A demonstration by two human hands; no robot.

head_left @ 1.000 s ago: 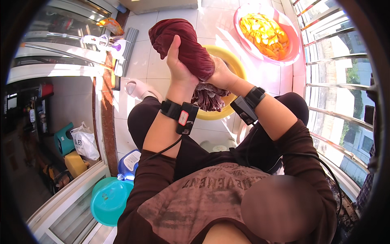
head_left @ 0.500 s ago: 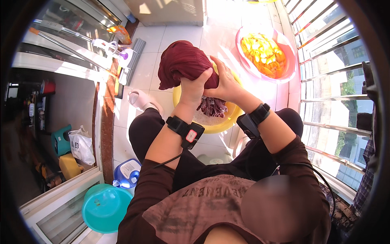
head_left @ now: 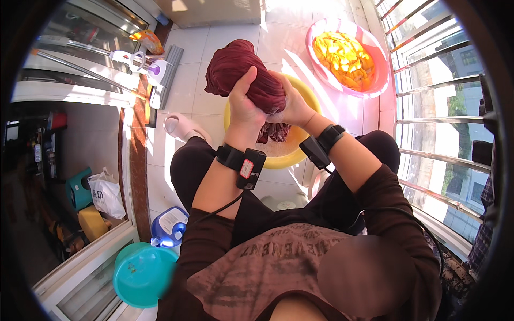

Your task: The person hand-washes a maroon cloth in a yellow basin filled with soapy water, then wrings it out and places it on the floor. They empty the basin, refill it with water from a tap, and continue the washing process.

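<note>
Between both hands I hold a bunched dark red garment (head_left: 233,67) above a yellow basin (head_left: 292,156). My left hand (head_left: 246,109) grips it from the left, thumb up along the cloth. On the other side my right hand (head_left: 294,101) is wrapped round it, its fingers partly behind the cloth. More dark red, patterned cloth (head_left: 274,132) shows below my hands in the basin, in cloudy, sudsy water; whether it joins the held garment I cannot tell.
A pink basin (head_left: 381,80) of yellow-orange cloth (head_left: 342,59) stands at the far right, by the barred window. At the left are a teal basin (head_left: 142,281), a blue detergent bottle (head_left: 170,227) and a flat mop (head_left: 170,72). A pink slipper (head_left: 184,128) is on my left foot.
The dark red bundle has turned in my hands, and its lower end now sits deeper between my palms. My right hand has closed further round it. The view has shifted slightly.
</note>
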